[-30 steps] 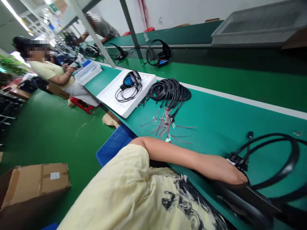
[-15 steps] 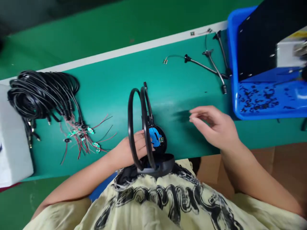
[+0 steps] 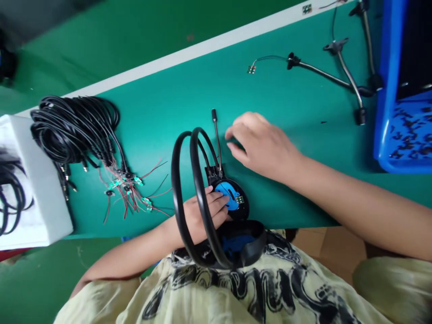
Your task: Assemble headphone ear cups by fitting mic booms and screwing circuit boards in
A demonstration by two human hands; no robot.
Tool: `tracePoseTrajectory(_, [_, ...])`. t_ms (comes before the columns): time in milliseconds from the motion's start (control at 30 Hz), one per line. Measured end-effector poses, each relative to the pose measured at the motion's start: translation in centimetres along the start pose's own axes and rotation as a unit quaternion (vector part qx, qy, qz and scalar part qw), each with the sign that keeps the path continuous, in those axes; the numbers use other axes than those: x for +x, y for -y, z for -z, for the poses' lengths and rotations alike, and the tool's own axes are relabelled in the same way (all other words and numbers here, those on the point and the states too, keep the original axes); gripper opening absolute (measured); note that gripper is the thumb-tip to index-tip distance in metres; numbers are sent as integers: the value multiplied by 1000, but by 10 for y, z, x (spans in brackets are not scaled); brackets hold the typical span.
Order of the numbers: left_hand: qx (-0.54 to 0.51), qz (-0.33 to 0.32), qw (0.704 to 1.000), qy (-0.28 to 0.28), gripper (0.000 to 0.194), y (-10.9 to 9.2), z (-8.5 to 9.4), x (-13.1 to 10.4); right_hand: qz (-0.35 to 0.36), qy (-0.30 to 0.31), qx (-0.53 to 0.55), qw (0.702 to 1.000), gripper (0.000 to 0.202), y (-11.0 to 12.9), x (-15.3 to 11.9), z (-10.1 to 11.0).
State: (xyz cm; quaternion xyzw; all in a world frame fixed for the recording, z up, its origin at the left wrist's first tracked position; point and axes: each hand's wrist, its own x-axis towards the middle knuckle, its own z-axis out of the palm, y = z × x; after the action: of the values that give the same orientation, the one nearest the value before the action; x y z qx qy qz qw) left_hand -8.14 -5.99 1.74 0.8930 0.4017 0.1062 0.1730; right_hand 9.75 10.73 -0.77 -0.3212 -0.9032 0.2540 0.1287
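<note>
A black headset with twin headband loops (image 3: 200,180) rests at the table's near edge, against my shirt. Its nearer ear cup (image 3: 258,245) lies low. The farther cup has a blue inner plate (image 3: 227,191) with a small circuit board (image 3: 239,200) on it. My left hand (image 3: 205,211) reaches through the loops and holds this cup, fingers lying on the blue plate. A thin microphone boom (image 3: 218,139) points away from the cup. To the right of the boom hovers my right hand (image 3: 258,141), fingers curled, thumb and index tips apart, with nothing visible between them.
On the left lie a coiled bundle of black cables (image 3: 74,128) with wired green boards (image 3: 126,182) and a white box (image 3: 50,189). Several loose microphone booms (image 3: 324,74) are at back right, beside a blue tray (image 3: 386,130) of small black pieces.
My right hand has moved left and away from me, close to the microphone boom. My left hand stays on the headset's cup. The view has shifted, so the tray sits farther right.
</note>
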Motion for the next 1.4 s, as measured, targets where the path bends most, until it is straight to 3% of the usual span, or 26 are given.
tracePoseTrajectory(100, [2,13,1000,-13,19,-3,-3,-2,20,56,33,998,13,1,-7,-8])
tracePoseTrajectory(267, [14,-4,999,-31,18,1,-6,-1,-2,34,-13,999,16,10,-5,-23])
tracePoseTrajectory(400, [35,-34,995,-88,14,8,-12,2,-3,42,-53,998,19,21,0,-23])
tracePoseTrajectory(500, [37,-51,990,-129,12,12,-21,2,-16,40,-84,996,20,19,-16,-4])
tracePoseTrajectory(600, [28,-38,984,-169,13,15,-33,0,-110,-36,-119,986,22,-2,-61,33])
tracePoseTrajectory(733, [23,-41,977,-206,12,19,-46,-2,-322,-185,-209,905,17,-53,-134,76])
tracePoseTrajectory(767, [24,-42,976,-211,12,20,-48,-2,-337,-204,-208,895,15,-65,-146,81])
tracePoseTrajectory(833, [29,-47,973,-222,12,22,-49,-1,-314,-216,-187,905,16,-81,-156,85])
tracePoseTrajectory(1000, [51,-65,974,-211,11,24,-42,2,-192,-184,-148,953,18,-88,-120,73])
tracePoseTrajectory(1167, [64,-67,981,-173,11,18,-30,3,-204,-101,-202,952,16,-91,-82,67])
tracePoseTrajectory(1333, [50,-62,984,-158,9,18,-25,4,-170,-34,-278,945,18,-79,-84,68])
tracePoseTrajectory(1400, [42,-56,986,-149,10,19,-26,4,-180,-50,-296,937,17,-71,-101,70])
